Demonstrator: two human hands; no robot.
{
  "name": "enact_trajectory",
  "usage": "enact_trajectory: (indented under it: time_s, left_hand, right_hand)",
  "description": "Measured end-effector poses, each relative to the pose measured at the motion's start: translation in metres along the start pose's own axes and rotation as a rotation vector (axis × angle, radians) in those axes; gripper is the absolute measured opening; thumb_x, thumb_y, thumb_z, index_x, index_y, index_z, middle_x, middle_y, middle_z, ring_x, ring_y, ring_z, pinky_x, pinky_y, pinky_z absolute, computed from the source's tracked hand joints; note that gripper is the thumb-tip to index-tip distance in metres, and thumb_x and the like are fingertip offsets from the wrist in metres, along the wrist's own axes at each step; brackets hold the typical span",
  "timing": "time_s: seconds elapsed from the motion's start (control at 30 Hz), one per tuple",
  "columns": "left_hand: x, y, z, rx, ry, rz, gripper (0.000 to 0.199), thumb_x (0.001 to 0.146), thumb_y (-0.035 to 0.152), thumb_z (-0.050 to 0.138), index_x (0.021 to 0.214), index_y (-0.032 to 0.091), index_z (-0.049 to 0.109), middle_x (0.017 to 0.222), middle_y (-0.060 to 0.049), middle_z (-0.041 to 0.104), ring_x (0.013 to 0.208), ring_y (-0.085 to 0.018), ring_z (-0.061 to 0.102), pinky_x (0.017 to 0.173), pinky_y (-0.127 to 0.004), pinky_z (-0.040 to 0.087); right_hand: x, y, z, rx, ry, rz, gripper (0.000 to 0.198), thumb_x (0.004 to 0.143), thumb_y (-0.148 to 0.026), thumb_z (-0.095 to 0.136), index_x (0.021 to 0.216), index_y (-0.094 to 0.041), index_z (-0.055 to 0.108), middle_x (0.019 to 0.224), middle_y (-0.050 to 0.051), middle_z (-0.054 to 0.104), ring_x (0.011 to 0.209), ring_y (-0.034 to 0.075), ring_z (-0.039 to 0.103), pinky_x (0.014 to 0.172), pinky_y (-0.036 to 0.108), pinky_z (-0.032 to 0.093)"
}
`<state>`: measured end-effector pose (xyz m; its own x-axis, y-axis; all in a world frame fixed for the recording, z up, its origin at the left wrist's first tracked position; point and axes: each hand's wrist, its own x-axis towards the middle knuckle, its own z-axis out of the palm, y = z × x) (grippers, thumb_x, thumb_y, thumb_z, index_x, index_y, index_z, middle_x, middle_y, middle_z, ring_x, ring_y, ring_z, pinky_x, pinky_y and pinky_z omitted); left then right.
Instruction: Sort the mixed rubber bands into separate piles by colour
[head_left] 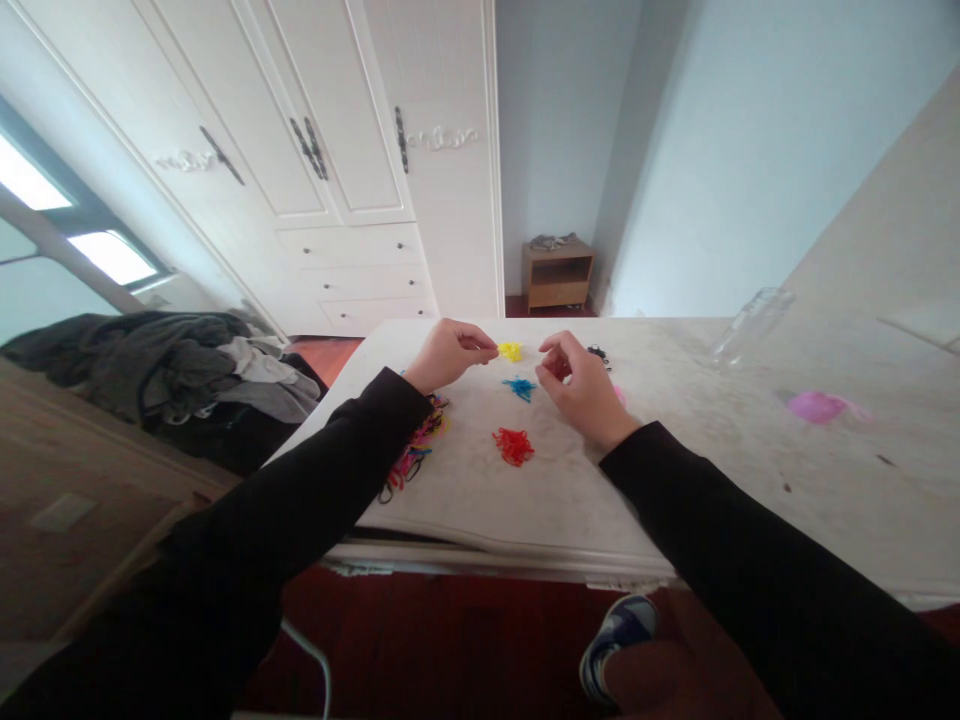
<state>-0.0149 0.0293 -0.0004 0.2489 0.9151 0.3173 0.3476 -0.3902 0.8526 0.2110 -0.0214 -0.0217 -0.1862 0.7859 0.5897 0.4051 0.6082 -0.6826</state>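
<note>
My left hand is over the white table, thumb and fingertips pinched together just left of a small yellow pile of rubber bands. Whatever is in that pinch is too small to make out. Facing it, my right hand is loosely curled, with a gap between thumb and forefinger and nothing visible in it. A blue pile of bands lies between the hands, and a red pile is nearer me. Black bands and a pink bit show partly behind my right hand. Mixed coloured bands lie partly under my left forearm.
On the right of the table are a clear jar lying tilted and a pink pouch-like thing. Piled clothes are to the left. A white wardrobe and a small wooden cabinet stand beyond.
</note>
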Motion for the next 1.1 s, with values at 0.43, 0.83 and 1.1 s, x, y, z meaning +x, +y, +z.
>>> enact_trajectory:
  time_s: [0.43,0.83,1.1]
  left_hand:
    - [0.016,-0.017,0.009,0.032,0.046,-0.06,0.03,0.073,0.03,0.084,0.095,0.01,0.08,0.094,-0.016,0.081,0.095,-0.029,0.078,0.084,-0.039,0.062]
    - [0.02,-0.019,-0.032,0.233,-0.078,0.048,0.021,0.076,0.026,0.073,0.091,0.013,0.078,0.093,-0.012,0.08,0.087,-0.021,0.074,0.079,-0.032,0.058]
    - [0.014,-0.011,-0.086,0.604,-0.411,-0.096,0.025,0.074,0.038,0.072,0.084,0.016,0.079,0.074,-0.006,0.076,0.067,-0.017,0.065,0.063,-0.027,0.045]
  right_hand:
    - [-0.002,-0.004,-0.003,0.004,-0.049,-0.024,0.018,0.075,-0.011,0.055,0.089,-0.022,0.053,0.071,-0.003,0.055,0.062,0.013,0.051,0.062,0.028,0.04]
    - [-0.002,-0.007,-0.004,-0.015,-0.088,-0.032,0.016,0.075,-0.008,0.056,0.085,-0.021,0.054,0.071,-0.003,0.055,0.063,0.013,0.05,0.062,0.027,0.038]
    - [-0.002,-0.004,-0.004,-0.019,-0.09,-0.046,0.018,0.075,-0.006,0.056,0.084,-0.021,0.054,0.07,-0.003,0.055,0.063,0.012,0.05,0.062,0.027,0.039]
